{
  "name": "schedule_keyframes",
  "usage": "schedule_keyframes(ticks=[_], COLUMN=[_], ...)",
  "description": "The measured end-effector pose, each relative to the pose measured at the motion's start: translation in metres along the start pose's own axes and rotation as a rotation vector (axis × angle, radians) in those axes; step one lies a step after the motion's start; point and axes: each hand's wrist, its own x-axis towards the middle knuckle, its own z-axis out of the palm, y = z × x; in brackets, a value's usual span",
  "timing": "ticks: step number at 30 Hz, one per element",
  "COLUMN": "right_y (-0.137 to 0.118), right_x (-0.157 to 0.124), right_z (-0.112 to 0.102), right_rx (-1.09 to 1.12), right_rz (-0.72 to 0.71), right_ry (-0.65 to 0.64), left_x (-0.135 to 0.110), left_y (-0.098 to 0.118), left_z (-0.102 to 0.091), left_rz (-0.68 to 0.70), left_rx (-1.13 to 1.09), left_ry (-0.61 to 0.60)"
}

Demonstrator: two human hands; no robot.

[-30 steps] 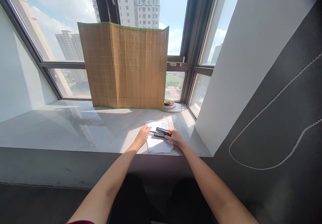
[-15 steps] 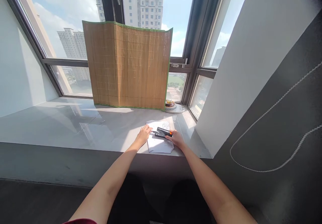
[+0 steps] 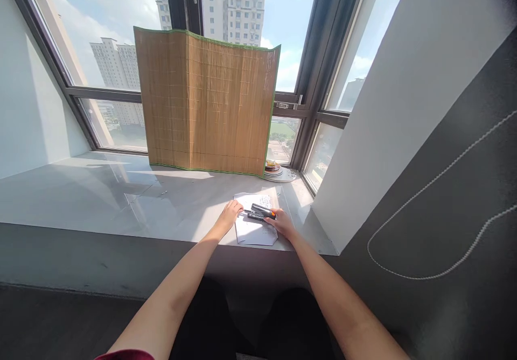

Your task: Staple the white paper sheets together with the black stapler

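A black stapler [image 3: 263, 209] with an orange part sits in my right hand [image 3: 283, 223]; its jaws are spread apart and point left. My right fingers wrap round its rear end. Below it lies a small stack of white paper [image 3: 255, 235] with handwriting near the top. My left hand [image 3: 230, 215] is at the left edge of the paper, fingers pressed together at the stapler's front end. A thin dark piece runs between those fingers and the stapler; what the left fingertips hold is too small to make out.
The pale windowsill [image 3: 89, 203] carries the paper. Behind it a bamboo mat [image 3: 210, 106] with green edging stands upright against the window. Stacked plates [image 3: 274, 172] sit at the right corner. A bead chain [image 3: 420, 278] hangs by the dark wall at right.
The view has shifted slightly. Both hands and the stapler stay in nearly the same place over the paper.
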Motion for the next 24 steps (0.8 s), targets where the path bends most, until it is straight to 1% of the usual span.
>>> schedule_keyframes(ticks=[5,9,13,18,21,24], right_y=[0.0004,0.0019,0.001,-0.0041,-0.0057,-0.0051], right_x=[0.0,-0.0005,-0.001,-0.0022,-0.0031,-0.0037], right_z=[-0.0013,-0.0004,-0.0008,-0.004,-0.0055,-0.0058], right_rx=[0.015,0.028,0.021,0.007,0.0,0.009], right_rz=[-0.039,-0.034,-0.038,-0.014,-0.029,-0.039], right_ry=[-0.009,0.005,0.008,0.01,0.005,0.009], left_x=[-0.0023,-0.003,-0.0028,-0.0028,-0.0019,-0.0003], left_y=[0.0051,0.0071,0.0059,0.0047,0.0027,-0.0021], left_z=[-0.006,-0.0078,-0.0062,-0.0061,-0.0042,0.0018], left_rz=[0.02,0.035,0.067,0.037,0.044,0.028], left_rx=[-0.024,-0.042,-0.057,-0.086,-0.083,-0.044], left_ry=[0.014,0.011,0.005,-0.026,-0.048,-0.018])
